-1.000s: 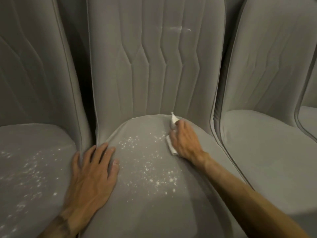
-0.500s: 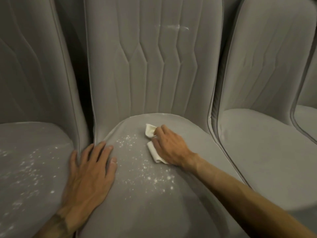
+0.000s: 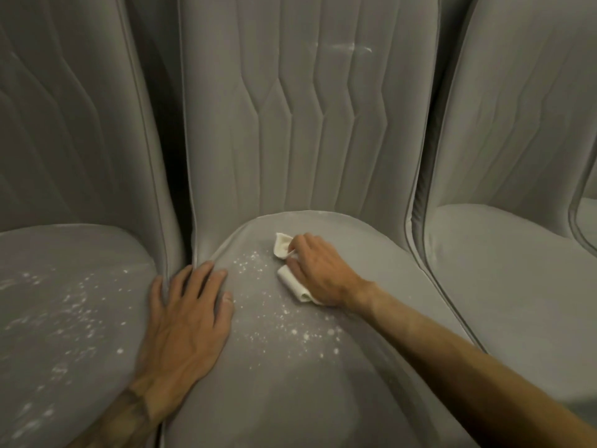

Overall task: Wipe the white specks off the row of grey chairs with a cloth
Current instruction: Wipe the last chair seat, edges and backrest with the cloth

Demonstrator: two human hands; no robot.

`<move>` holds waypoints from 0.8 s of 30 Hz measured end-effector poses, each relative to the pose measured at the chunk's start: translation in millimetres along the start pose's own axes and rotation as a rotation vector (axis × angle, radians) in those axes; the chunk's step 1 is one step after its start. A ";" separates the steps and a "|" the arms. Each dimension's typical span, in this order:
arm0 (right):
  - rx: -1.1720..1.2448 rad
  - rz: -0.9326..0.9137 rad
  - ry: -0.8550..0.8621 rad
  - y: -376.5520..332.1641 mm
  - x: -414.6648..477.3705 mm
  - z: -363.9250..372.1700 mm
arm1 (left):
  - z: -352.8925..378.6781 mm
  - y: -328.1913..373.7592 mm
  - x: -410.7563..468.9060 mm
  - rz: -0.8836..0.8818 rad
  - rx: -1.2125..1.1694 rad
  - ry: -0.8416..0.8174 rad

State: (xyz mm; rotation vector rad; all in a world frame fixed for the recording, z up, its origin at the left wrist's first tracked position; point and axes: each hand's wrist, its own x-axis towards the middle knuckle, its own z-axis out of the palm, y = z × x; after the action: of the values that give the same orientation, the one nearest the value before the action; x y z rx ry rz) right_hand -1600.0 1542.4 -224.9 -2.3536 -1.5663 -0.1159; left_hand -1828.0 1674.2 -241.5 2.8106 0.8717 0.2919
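Head view, on my screen: three grey chairs in a row, pushed close together, with the edge of a fourth chair (image 3: 588,221) at the far right.

The right hand (image 3: 319,273) lies on the seat of the middle chair (image 3: 290,392), toward the back of it, near the backrest (image 3: 307,124). Its fingers are curled over a white cloth (image 3: 292,282) and clench it against the fabric. I see one bunched end of the cloth poking out past the fingertips and a folded end showing beneath the thumb side.

The left hand (image 3: 184,321) is released and holds nothing. It lies flat, fingers spread, on the left edge of the middle seat, the little finger at the gap next to the left chair (image 3: 64,263).

White specks (image 3: 290,331) are scattered on the middle seat between the two hands and in front of the cloth. I count a thinner patch just left of the cloth. More specks lie across the left chair's seat. A pale smear (image 3: 342,48) marks the middle backrest high up. The right chair (image 3: 517,286) looks plain grey to me.
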 end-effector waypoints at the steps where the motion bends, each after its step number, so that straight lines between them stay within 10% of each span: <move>1: -0.030 0.055 -0.003 10.9 3.7 -5.3 | 0.1 0.9 0.0 -0.001 0.002 0.005; 11: 0.032 -0.103 -0.006 -28.7 -10.9 2.4 | 2.8 -3.3 1.9 -0.007 0.007 0.030; 18: -0.130 0.314 0.134 29.3 -15.1 -21.1 | 4.2 -3.1 -0.5 0.008 0.005 0.062; 24: 0.020 0.047 0.014 13.2 -57.3 -22.7 | 1.5 -4.2 -1.9 0.010 -0.007 0.052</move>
State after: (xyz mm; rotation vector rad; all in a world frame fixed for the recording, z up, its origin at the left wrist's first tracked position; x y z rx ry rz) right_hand -1608.4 1480.1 -219.7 -2.3674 -1.4984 -0.1053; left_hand -1831.4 1676.4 -244.1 2.8129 0.8660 0.3705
